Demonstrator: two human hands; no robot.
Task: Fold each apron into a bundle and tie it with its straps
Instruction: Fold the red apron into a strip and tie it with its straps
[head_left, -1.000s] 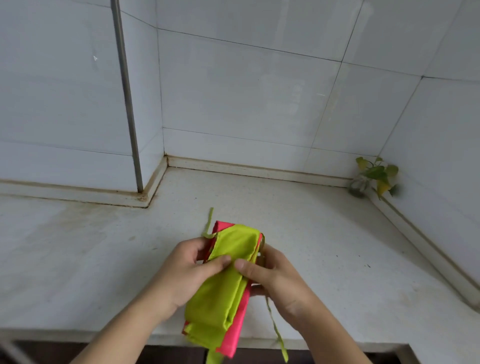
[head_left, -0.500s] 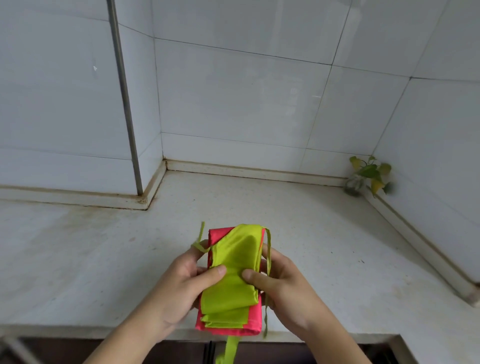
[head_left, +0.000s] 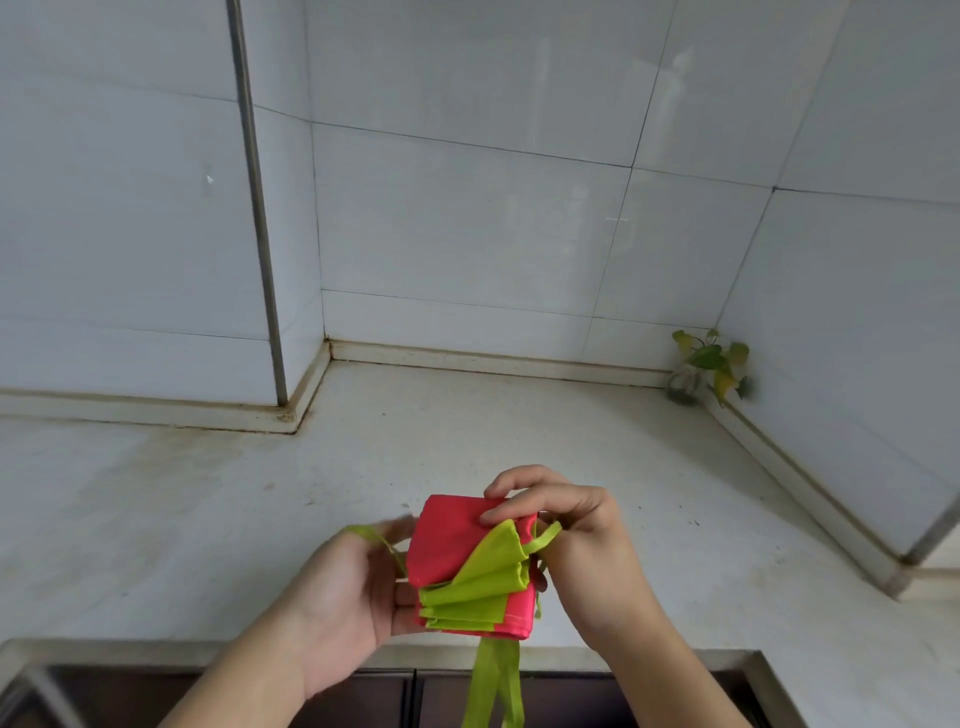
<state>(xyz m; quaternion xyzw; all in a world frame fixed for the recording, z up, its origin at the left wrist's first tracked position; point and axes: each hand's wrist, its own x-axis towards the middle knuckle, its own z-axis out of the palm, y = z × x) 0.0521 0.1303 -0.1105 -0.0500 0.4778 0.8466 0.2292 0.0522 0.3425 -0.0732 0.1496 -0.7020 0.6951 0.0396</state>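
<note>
Two lime straps hang down past the tabletop's near edge. Just above that edge both hands hold the folded pink-and-lime apron in the air. The left hand cups its left side, a thin strap looped over the fingers. The right hand pinches the top fold. A small leafy plant sits in the far right corner.

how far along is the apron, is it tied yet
Folding looks done: the apron is a compact pink and green bundle. In hand: the right hand pinches its top edge, and the left hand supports its side with a green strap looped over the fingers. Left: wrapping and knotting; two straps hang loose below.
</note>
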